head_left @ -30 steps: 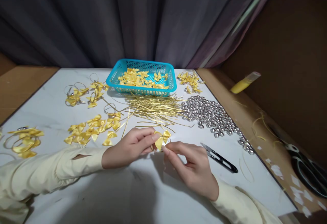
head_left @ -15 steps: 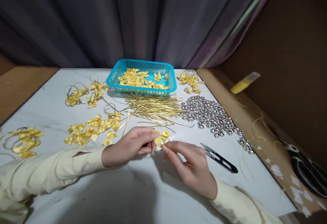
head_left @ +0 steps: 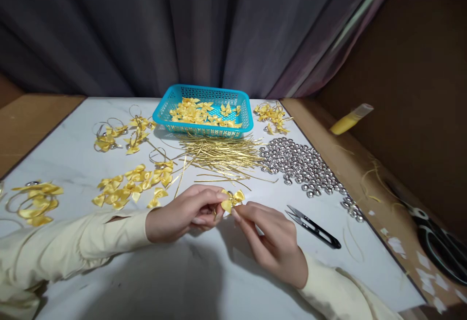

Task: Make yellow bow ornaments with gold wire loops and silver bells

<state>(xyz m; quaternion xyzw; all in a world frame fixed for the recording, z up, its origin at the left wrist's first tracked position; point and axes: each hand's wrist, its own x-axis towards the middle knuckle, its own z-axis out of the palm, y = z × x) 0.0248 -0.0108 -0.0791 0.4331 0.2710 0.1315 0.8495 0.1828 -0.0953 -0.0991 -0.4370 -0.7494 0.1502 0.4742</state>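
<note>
My left hand [head_left: 189, 212] and my right hand [head_left: 273, 240] meet just above the white table [head_left: 204, 271], both pinching one small yellow satin bow [head_left: 232, 199]. The left thumb and forefinger press its left side; the right fingertips hold it from below on the right. A thin gold strand seems to run under the bow, too fine to follow. Both arms wear cream sleeves.
Behind the hands lie a pile of gold wires [head_left: 219, 154], silver bells [head_left: 302, 167] and a turquoise basket [head_left: 204, 112] of yellow bows. Loose bows [head_left: 131, 184] and looped ones [head_left: 34, 203] sit left. Black thread snips [head_left: 314, 226] lie right; scissors [head_left: 438, 247] rest far right.
Both hands have shifted slightly and turned the bow a little between the fingers; the right hand has closed in nearer to the left. Nothing else on the table has moved.
</note>
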